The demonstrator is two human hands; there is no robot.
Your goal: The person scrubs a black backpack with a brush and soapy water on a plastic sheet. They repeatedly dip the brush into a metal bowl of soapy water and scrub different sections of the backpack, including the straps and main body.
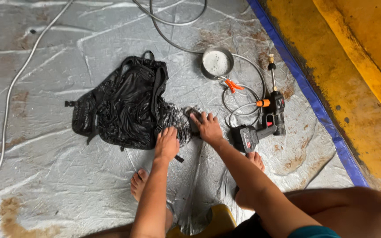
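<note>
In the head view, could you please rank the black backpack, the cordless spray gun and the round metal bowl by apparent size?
1. black backpack
2. cordless spray gun
3. round metal bowl, clearly smallest
All lie on the tarp, so nearness hardly matters.

A backpack (pixel 124 105) lies on a tarp (pixel 45 176); right of it a spray gun (pixel 263 123), behind that a bowl (pixel 217 62) (hose (pixel 243 103) coiled between).

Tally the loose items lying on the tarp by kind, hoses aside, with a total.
Black wet backpack, with left hand and right hand on it: 1
Round metal bowl: 1
Cordless spray gun: 1
Total: 3
</note>
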